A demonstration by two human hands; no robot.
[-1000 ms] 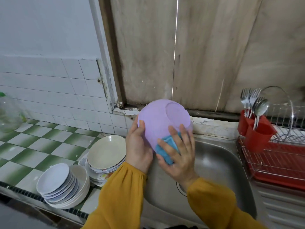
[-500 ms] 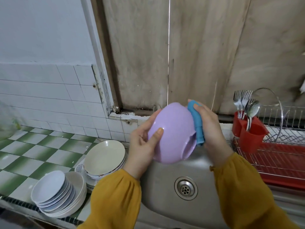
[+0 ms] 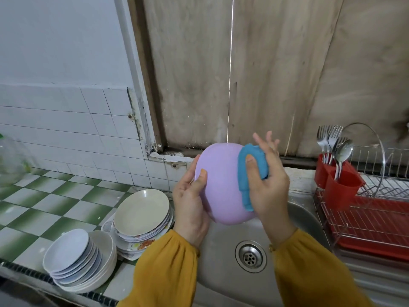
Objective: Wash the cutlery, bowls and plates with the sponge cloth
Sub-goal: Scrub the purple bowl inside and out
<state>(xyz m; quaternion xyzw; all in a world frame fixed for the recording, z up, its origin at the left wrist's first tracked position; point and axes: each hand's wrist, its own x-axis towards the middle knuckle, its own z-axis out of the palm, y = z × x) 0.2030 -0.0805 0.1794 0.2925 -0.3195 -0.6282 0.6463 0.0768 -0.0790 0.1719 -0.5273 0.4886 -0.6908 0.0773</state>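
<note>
Over the steel sink (image 3: 223,258) I hold a lilac plastic bowl (image 3: 221,185) on its side, its outer wall facing me. My left hand (image 3: 190,202) grips the bowl's left rim, thumb on the outside. My right hand (image 3: 267,187) holds a blue sponge cloth (image 3: 245,189) against the bowl's right side, thumb pressing on the cloth, fingers spread behind it. Forks and spoons (image 3: 334,147) stand in a red cutlery holder (image 3: 336,180) at the right.
A stack of cream and patterned plates (image 3: 141,213) and a stack of white saucers in bowls (image 3: 77,260) sit on the green checked tile counter (image 3: 37,209) at the left. A red tray with a wire dish rack (image 3: 371,216) stands right of the sink. The drain (image 3: 250,257) lies below the bowl.
The bowl has been turned from base-up to lying on its side. My right hand with the cloth moved from the bowl's lower front up to its right side.
</note>
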